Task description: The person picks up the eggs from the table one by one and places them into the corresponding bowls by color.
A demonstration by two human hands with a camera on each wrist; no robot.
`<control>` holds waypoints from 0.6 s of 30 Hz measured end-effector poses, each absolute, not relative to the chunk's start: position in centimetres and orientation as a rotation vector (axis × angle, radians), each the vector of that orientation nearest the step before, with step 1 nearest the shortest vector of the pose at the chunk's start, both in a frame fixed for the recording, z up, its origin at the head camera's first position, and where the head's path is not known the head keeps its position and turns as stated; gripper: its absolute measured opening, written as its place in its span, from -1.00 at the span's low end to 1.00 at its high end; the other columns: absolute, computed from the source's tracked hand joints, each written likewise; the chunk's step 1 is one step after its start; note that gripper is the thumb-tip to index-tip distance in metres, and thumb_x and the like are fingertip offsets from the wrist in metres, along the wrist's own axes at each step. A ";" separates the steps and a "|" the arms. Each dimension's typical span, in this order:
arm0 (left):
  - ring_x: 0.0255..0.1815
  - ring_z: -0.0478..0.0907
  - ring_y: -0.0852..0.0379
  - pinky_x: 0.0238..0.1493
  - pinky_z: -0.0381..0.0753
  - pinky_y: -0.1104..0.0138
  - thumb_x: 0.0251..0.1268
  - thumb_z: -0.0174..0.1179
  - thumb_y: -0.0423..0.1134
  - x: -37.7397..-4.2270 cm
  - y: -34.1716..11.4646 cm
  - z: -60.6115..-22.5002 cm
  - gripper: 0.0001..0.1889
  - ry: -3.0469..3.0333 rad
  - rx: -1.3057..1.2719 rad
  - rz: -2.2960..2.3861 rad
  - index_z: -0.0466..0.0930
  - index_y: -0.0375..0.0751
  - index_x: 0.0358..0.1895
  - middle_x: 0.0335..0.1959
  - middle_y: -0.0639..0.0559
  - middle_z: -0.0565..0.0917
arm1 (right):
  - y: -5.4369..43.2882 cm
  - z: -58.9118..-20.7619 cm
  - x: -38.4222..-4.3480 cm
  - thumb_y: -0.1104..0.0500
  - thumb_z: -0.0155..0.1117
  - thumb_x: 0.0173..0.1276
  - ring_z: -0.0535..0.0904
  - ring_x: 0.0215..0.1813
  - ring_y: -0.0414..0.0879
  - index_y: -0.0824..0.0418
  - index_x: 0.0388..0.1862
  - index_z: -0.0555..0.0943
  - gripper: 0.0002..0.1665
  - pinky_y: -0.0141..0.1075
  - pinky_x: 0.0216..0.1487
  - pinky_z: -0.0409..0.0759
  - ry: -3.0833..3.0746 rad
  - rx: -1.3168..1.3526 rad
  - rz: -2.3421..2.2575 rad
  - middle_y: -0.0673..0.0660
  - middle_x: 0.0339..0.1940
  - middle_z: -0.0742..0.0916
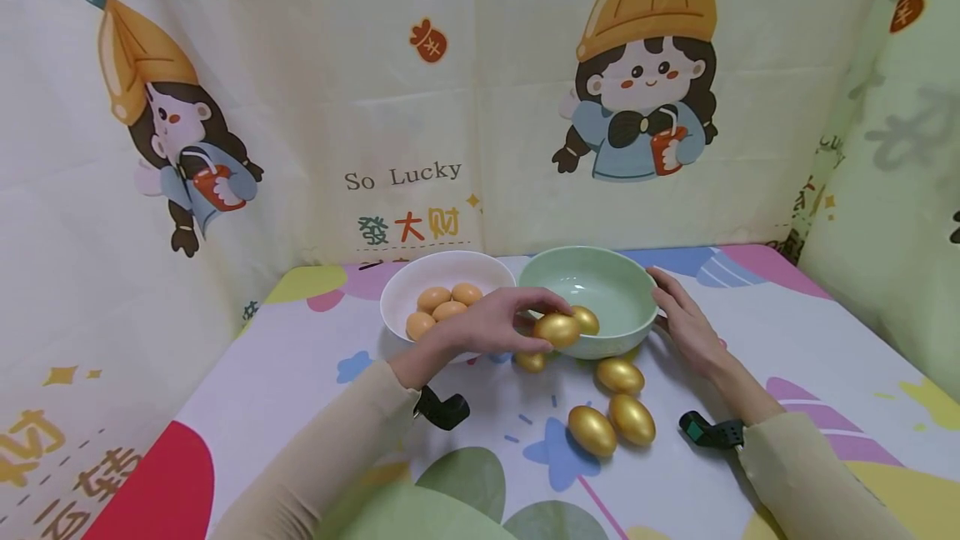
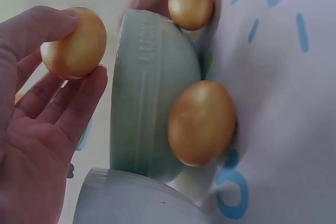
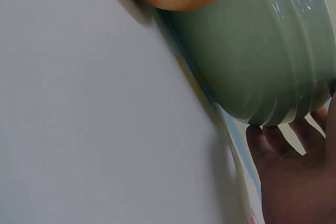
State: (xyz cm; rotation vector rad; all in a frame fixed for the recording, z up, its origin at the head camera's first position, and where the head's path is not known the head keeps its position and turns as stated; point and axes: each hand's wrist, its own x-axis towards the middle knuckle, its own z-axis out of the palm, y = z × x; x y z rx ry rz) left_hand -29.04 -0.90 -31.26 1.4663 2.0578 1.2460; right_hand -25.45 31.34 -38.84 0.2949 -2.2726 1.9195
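Observation:
My left hand (image 1: 495, 319) pinches a golden egg (image 1: 557, 330) between thumb and fingers at the near rim of the green bowl (image 1: 618, 294). In the left wrist view the thumb lies over that egg (image 2: 79, 45), with fingertips beneath it. Inside the green bowl, another golden egg (image 1: 586, 320) shows behind the held one. My right hand (image 1: 693, 332) rests its fingers against the bowl's right side. The right wrist view has those fingertips (image 3: 278, 140) touching the outer wall of the bowl (image 3: 236, 61).
Left of the green bowl stands a white bowl (image 1: 397, 298) with several brown eggs (image 1: 434, 300). Golden eggs lie on the patterned tablecloth: one (image 1: 530, 362) by the green bowl's foot, others (image 1: 620, 376) (image 1: 592, 430) nearer the front. A printed curtain (image 1: 517, 107) hangs behind.

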 end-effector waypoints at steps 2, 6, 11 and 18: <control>0.13 0.53 0.21 0.11 0.60 0.30 0.23 0.37 -0.45 -29.4 -0.5 -31.1 -0.52 2.061 1.468 1.245 0.56 -0.25 0.23 0.16 -0.02 0.60 | 31.4 -38.8 -25.4 -0.03 -0.25 0.71 0.17 0.48 0.08 0.35 0.64 -0.10 -0.26 -0.54 0.15 0.42 -2.275 0.289 1.920 0.38 0.61 0.06; 0.14 0.52 0.19 0.12 0.60 0.30 0.24 0.36 -0.45 -30.0 0.1 -30.7 -0.54 2.064 1.464 1.258 0.56 -0.25 0.22 0.17 -0.03 0.59 | 31.3 -38.8 -25.5 -0.03 -0.26 0.71 0.13 0.50 0.18 0.33 0.64 -0.11 -0.26 -0.51 0.17 0.43 -2.289 0.278 1.912 0.35 0.62 0.06; 0.16 0.52 0.19 0.15 0.57 0.31 0.25 0.36 -0.43 -30.8 0.7 -30.6 -0.54 2.087 1.406 1.258 0.57 -0.22 0.23 0.19 0.00 0.59 | 31.3 -38.8 -25.6 -0.02 -0.26 0.72 0.14 0.50 0.16 0.33 0.64 -0.11 -0.27 -0.50 0.17 0.43 -2.294 0.268 1.905 0.34 0.63 0.06; 0.16 0.53 0.19 0.16 0.56 0.33 0.25 0.36 -0.43 -32.1 1.8 -30.9 -0.53 2.058 1.365 1.250 0.56 -0.27 0.25 0.17 0.00 0.60 | 31.3 -38.9 -25.6 -0.01 -0.27 0.72 0.14 0.50 0.13 0.33 0.65 -0.10 -0.28 -0.50 0.19 0.42 -2.291 0.256 1.910 0.33 0.63 0.07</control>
